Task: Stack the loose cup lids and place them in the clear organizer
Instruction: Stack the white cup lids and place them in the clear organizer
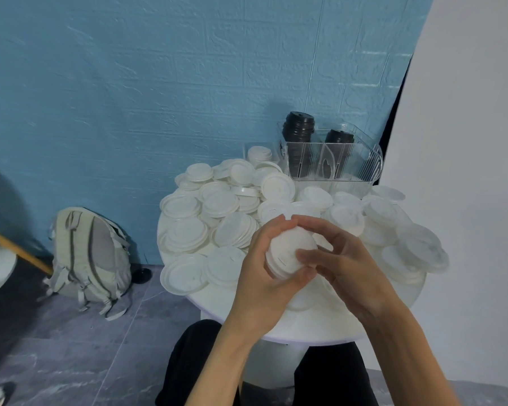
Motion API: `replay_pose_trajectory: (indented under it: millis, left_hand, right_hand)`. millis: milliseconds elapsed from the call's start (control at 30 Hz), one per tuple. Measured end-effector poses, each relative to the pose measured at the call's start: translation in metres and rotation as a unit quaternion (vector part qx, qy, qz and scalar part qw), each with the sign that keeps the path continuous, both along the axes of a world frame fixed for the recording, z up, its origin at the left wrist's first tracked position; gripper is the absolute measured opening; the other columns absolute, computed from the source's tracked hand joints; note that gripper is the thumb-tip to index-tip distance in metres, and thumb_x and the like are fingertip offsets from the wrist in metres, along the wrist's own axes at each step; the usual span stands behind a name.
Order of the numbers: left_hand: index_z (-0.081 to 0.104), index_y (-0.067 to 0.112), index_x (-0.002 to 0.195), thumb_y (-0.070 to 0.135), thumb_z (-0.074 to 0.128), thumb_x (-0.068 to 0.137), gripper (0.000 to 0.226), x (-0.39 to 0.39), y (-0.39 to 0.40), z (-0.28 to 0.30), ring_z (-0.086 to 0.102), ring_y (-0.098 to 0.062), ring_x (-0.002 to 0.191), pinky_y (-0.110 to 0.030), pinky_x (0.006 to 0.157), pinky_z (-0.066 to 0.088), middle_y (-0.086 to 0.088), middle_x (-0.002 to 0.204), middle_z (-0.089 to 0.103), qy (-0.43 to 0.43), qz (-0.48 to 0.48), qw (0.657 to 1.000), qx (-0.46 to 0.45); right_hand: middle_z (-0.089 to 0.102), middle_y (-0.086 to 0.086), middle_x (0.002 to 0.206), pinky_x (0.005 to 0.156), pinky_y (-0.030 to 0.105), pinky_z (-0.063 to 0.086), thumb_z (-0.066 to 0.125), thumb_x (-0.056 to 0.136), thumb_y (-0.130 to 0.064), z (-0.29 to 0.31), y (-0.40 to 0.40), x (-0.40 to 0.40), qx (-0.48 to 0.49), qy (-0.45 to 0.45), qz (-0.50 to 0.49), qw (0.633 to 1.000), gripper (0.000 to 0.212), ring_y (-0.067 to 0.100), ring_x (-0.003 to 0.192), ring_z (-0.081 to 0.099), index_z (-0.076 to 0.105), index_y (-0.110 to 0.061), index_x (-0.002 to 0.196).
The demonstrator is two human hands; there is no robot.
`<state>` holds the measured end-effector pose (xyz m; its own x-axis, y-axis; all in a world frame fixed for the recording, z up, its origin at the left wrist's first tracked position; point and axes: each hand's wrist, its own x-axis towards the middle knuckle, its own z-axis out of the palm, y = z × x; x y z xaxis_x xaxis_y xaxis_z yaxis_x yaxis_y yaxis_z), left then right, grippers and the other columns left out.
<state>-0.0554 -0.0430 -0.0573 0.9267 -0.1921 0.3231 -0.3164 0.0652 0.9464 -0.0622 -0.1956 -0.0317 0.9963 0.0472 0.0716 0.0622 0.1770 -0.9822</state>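
Both hands hold a short stack of white lids (289,253) over the near part of the round white surface (305,326). The left hand (264,268) curls its grip around the stack's left side and bottom; the right hand (339,259) pinches its right edge, thumb on top. Loose lids (217,212) cover the surface. The clear organizer (335,159) at the back holds 2 black lid stacks (298,133); a white stack (259,155), possibly in a separate clear box, stands just left.
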Motion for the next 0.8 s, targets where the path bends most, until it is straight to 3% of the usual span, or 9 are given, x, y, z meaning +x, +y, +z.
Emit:
replay_pose_trajectory:
  millis: [167,300,433,500,667,800]
  left_hand:
    - [0.057,0.050,0.122,0.024,0.097,0.065,0.075,-0.003,-0.007,0.001,0.056,-0.001,0.124,-0.035,0.104,0.051,0.023,0.129,0.059,-0.010,0.062,0.998,0.029]
    - [0.058,0.050,0.117,0.018,0.094,0.064,0.072,-0.003,-0.008,-0.002,0.060,0.001,0.115,-0.039,0.097,0.055,0.025,0.121,0.062,-0.004,0.081,0.996,0.035]
    - [0.058,0.045,0.117,0.018,0.096,0.063,0.071,-0.002,-0.001,-0.003,0.053,0.004,0.120,-0.021,0.099,0.046,0.029,0.121,0.059,-0.012,0.108,0.994,0.032]
    - [0.058,0.044,0.117,0.015,0.096,0.062,0.072,0.000,0.003,-0.004,0.053,0.001,0.121,-0.022,0.099,0.046,0.028,0.122,0.059,-0.007,0.111,0.993,0.028]
    - [0.059,0.043,0.117,0.013,0.096,0.063,0.072,-0.001,0.002,-0.006,0.053,0.001,0.119,-0.027,0.101,0.048,0.032,0.120,0.058,-0.004,0.108,0.994,0.021]
    - [0.058,0.043,0.118,0.014,0.096,0.064,0.072,-0.003,-0.001,-0.006,0.052,0.002,0.120,-0.020,0.098,0.044,0.032,0.121,0.057,-0.005,0.094,0.995,0.026]
  right_hand:
    - [0.065,0.002,0.127,0.080,0.030,0.058,0.080,0.074,0.004,0.001,0.003,-0.005,-0.063,-0.032,-0.033,0.997,0.067,0.024,0.102,0.073,0.065,-0.035,0.125]
    - [0.063,-0.006,0.129,0.087,0.034,0.059,0.077,0.086,0.001,0.003,0.005,-0.011,-0.125,-0.038,-0.032,0.991,0.069,0.020,0.106,0.072,0.054,-0.046,0.130]
    - [0.055,-0.018,0.136,0.087,0.028,0.056,0.079,0.083,-0.029,-0.001,-0.014,-0.026,-0.248,-0.083,-0.141,0.955,0.066,0.004,0.112,0.065,0.047,-0.046,0.138]
    - [0.050,-0.023,0.139,0.088,0.024,0.048,0.079,0.076,-0.043,-0.004,-0.031,-0.036,-0.314,-0.092,-0.186,0.927,0.070,-0.001,0.116,0.058,0.046,-0.050,0.137]
    - [0.034,-0.036,0.134,0.105,0.043,0.042,0.076,0.054,-0.082,-0.025,-0.053,-0.050,-0.437,-0.019,-0.137,0.889,0.093,0.005,0.125,0.045,0.037,-0.063,0.136]
    - [0.030,-0.041,0.129,0.111,0.045,0.038,0.074,0.045,-0.084,-0.040,-0.054,-0.053,-0.470,0.000,-0.104,0.877,0.100,0.008,0.127,0.041,0.034,-0.065,0.135]
